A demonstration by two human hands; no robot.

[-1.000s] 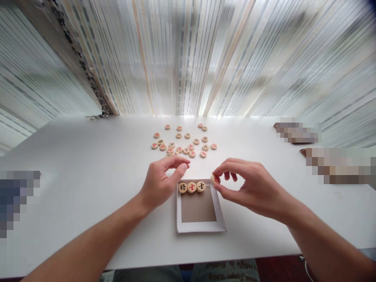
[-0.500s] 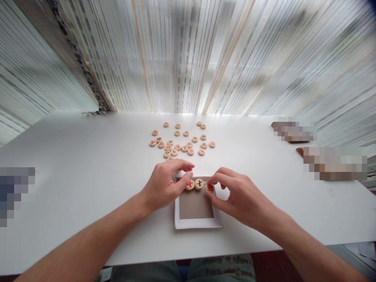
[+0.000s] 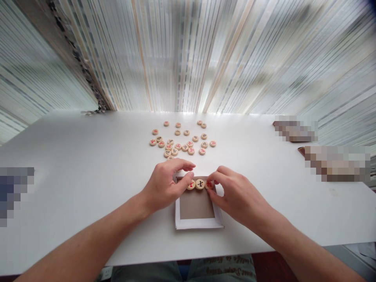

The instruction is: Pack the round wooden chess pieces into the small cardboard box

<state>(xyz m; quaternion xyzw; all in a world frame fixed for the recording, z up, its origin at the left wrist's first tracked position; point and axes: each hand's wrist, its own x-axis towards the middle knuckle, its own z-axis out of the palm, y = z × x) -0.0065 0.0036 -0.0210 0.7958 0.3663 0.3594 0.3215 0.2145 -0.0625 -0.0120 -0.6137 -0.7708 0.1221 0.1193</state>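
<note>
A shallow white box (image 3: 199,223) with a grey-brown floor lies in front of me. Along its far wall sits a row of round wooden Chinese chess pieces: a red-marked piece (image 3: 191,184), a black-marked piece (image 3: 200,184) and, at the right corner, another red-marked chess piece (image 3: 209,184). My right hand (image 3: 232,188) pinches that corner piece between thumb and fingers. Over the box's far left corner is my left hand (image 3: 169,182), fingers stretched and thumb apart from them. Its thumb tip overlaps the first red piece's edge; whatever lies under the palm is hidden.
Beyond the box, many loose chess pieces (image 3: 178,146) are scattered on the white table (image 3: 88,176). Two blurred-out objects (image 3: 335,163) stand on the right, and another blurred-out object (image 3: 14,192) is at the left edge. A striped curtain (image 3: 188,58) hangs behind the table.
My right hand has brought its red-marked piece slightly away from me, into the far right corner, level with the row. My left hand has stayed nearly still.
</note>
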